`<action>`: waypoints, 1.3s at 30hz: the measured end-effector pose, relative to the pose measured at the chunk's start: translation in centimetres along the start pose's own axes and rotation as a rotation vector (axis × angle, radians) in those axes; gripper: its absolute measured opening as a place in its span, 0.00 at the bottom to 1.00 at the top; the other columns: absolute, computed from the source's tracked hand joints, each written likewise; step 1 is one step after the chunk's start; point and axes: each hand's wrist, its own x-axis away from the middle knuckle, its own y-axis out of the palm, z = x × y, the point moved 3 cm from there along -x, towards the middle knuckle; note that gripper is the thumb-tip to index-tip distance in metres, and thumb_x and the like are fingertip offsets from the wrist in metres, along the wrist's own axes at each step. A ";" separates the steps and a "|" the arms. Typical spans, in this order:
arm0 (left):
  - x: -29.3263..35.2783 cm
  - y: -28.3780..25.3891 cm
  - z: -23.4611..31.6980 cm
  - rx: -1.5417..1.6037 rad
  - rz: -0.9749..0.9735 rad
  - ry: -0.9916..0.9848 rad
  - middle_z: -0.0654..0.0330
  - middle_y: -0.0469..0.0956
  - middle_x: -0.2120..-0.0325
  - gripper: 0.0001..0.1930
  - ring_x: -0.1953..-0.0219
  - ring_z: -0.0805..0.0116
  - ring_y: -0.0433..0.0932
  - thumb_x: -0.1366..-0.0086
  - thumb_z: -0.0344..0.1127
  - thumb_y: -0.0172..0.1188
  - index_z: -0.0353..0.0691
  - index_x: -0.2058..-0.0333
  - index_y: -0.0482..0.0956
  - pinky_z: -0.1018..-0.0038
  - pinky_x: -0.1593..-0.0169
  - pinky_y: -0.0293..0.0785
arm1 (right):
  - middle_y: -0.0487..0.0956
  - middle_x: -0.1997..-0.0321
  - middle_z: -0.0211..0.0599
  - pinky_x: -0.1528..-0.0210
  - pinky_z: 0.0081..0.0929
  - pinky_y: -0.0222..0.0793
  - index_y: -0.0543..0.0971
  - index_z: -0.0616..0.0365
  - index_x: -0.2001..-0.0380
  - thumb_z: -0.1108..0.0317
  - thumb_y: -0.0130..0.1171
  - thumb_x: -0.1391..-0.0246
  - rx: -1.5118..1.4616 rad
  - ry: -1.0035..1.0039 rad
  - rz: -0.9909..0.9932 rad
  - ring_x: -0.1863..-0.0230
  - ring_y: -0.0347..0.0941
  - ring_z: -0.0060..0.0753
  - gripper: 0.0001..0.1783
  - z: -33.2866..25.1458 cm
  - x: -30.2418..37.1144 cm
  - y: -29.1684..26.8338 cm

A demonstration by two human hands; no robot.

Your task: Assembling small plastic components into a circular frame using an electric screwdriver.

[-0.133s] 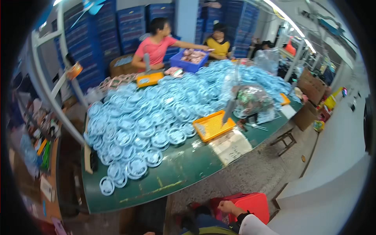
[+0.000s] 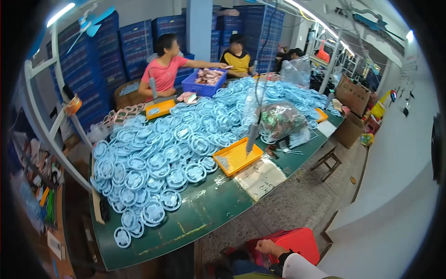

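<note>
My right hand (image 2: 265,246) is at the lower edge, its fingers curled closed; the inside of the fist is hidden. A dark band circles the wrist, above a white sleeve (image 2: 299,266). Just beside and behind this hand is a red, rounded, box-like object (image 2: 297,242); I cannot tell whether they touch. My left hand is out of view. Ahead stands a green table (image 2: 195,223) heaped with light-blue ring-shaped plastic pieces (image 2: 153,211). On its near side sits an orange ribbed tray (image 2: 232,160), with a grey upright tool (image 2: 252,137) hanging over it.
Across the table, a person in pink (image 2: 165,69) reaches over a purple bin (image 2: 188,86) toward a person in yellow (image 2: 237,60). A clear bag (image 2: 283,121) lies right of the tray. A wooden stool (image 2: 326,163) and a cardboard box (image 2: 349,130) stand on the floor by the white wall (image 2: 395,186).
My view has turned, so the table and the people appear shifted left and the near table edge lower. The right fist stays beside the red object. A small skin-coloured bit at the lower edge is gone.
</note>
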 end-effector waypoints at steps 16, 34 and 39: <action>4.2 5.8 0.3 0.165 0.116 -0.082 0.61 0.69 0.83 0.07 0.83 0.70 0.66 0.39 0.31 0.50 0.39 0.73 0.76 0.71 0.80 0.60 | 0.80 0.66 0.45 0.55 0.37 0.70 0.79 0.54 0.70 0.50 0.55 0.54 0.061 -0.049 -0.110 0.60 0.76 0.47 0.19 3.6 -1.1 -3.4; 6.9 14.8 4.3 -0.007 0.386 -0.265 0.61 0.78 0.81 0.08 0.79 0.73 0.76 0.47 0.35 0.58 0.37 0.73 0.81 0.75 0.73 0.73 | 0.80 0.66 0.49 0.54 0.39 0.70 0.80 0.58 0.67 0.50 0.55 0.56 0.197 -0.061 -0.237 0.58 0.75 0.51 0.22 5.4 -9.7 -8.9; 6.8 15.1 3.0 -0.033 0.355 -0.362 0.62 0.78 0.82 0.08 0.79 0.74 0.77 0.48 0.35 0.59 0.38 0.73 0.81 0.75 0.73 0.74 | 0.80 0.67 0.50 0.54 0.38 0.70 0.80 0.60 0.73 0.52 0.55 0.55 0.226 -0.131 -0.138 0.59 0.76 0.50 0.20 6.3 -11.1 -9.8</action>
